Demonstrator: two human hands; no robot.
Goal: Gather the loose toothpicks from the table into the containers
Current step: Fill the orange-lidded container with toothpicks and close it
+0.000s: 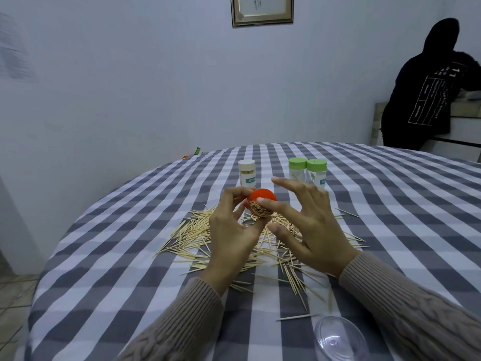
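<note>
A single head-worn camera looks forward and down across the worktop [130, 230] from the near edge. Its wide-angle lens bends the round worktop's far rim and the wall [130, 87] behind it. The left hand [231, 230] and right hand [309, 225] sit close to the lens, near the centre of the view, with both sleeves running off the bottom edge. The far wall and a framed picture [261, 10] fill the upper half. No second view shares the scene.

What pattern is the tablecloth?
Grey and white checks on the tablecloth, seen in the head view.
</note>
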